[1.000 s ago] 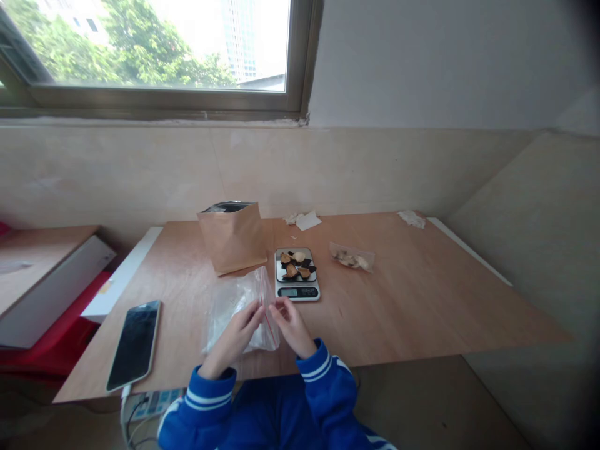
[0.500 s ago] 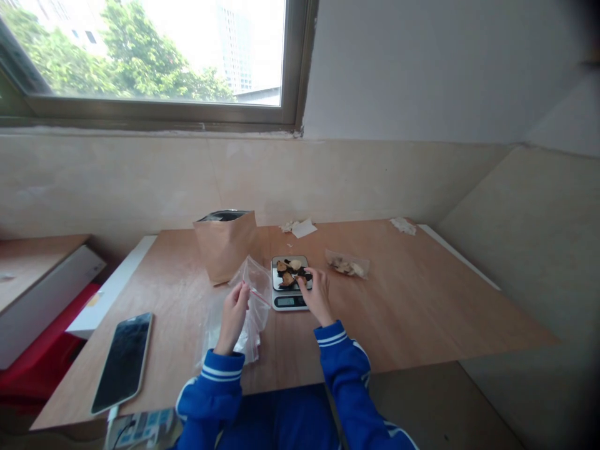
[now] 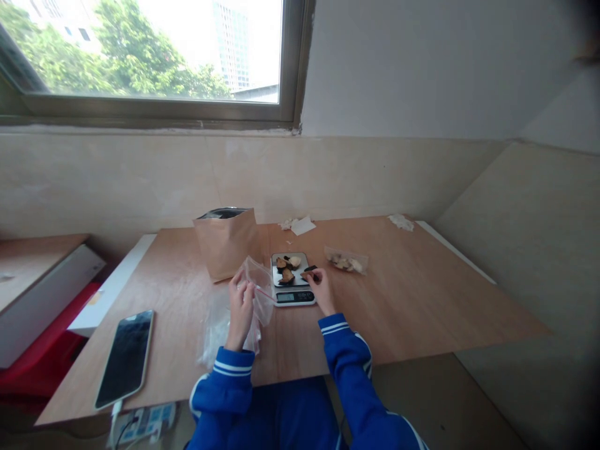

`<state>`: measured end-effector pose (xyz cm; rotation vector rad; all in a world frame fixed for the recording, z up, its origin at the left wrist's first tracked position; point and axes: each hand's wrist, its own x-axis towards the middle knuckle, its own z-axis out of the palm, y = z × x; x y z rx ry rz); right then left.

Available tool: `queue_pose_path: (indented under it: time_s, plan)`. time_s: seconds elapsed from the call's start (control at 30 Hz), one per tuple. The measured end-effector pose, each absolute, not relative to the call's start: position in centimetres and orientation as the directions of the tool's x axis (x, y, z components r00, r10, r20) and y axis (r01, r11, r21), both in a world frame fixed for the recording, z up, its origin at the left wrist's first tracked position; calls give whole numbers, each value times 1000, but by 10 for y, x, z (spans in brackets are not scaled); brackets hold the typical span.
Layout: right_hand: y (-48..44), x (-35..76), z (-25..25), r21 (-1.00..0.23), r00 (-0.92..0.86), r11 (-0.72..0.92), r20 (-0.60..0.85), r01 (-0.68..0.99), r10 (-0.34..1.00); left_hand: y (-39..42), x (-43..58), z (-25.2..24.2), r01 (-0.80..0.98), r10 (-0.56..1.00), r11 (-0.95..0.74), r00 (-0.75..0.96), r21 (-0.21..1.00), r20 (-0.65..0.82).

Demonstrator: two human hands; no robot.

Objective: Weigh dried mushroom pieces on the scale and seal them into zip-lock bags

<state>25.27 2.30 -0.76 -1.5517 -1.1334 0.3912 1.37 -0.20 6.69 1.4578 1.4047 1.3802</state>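
Observation:
My left hand (image 3: 241,307) grips a clear zip bag (image 3: 260,279) by its edge, the red seal line slanting toward the scale. More clear plastic bags (image 3: 215,325) lie beneath that hand. A small kitchen scale (image 3: 294,298) with a digital display stands in the middle of the table, its numbers too small to read. Several dried brown and pale slices (image 3: 287,274) rest on the scale's plate. At the plate's right side, my right hand (image 3: 322,289) pinches dark dried slices (image 3: 309,273) between thumb and fingers.
Behind the left hand stands an open brown paper pouch (image 3: 225,244). To the right of the scale lies a clear bag of pale dried pieces (image 3: 347,260). A tablet (image 3: 125,359) with a cable is at the left edge; paper scraps (image 3: 302,225) lie at the back.
My right hand has picked up dark slices and drawn them to the plate's right edge, leaving fewer on the plate. My left hand has shifted slightly right with the zip bag.

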Motion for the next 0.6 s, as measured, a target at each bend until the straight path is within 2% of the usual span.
queue_pose_path:
  time_s: [0.1, 0.2, 0.4, 0.5, 0.6]
  plan:
    - [18, 254, 5, -905, 495, 80, 301, 418, 815, -5, 17, 66, 199, 971, -210, -74, 957, 229]
    - [10, 244, 39, -900, 458, 109, 315, 421, 831, -5, 20, 66, 205, 969, -226, -51, 952, 241]
    - [-3, 192, 118, -850, 171, 295, 401, 437, 900, -8, 24, 68, 187, 962, -266, -10, 946, 272]
    - [-4, 176, 128, -833, 28, 329, 380, 445, 925, -9, 25, 69, 168, 961, -271, -16, 948, 277]
    - [3, 180, 117, -808, 86, 335, 425, 485, 901, -9, 21, 70, 165, 959, -270, -35, 948, 280]
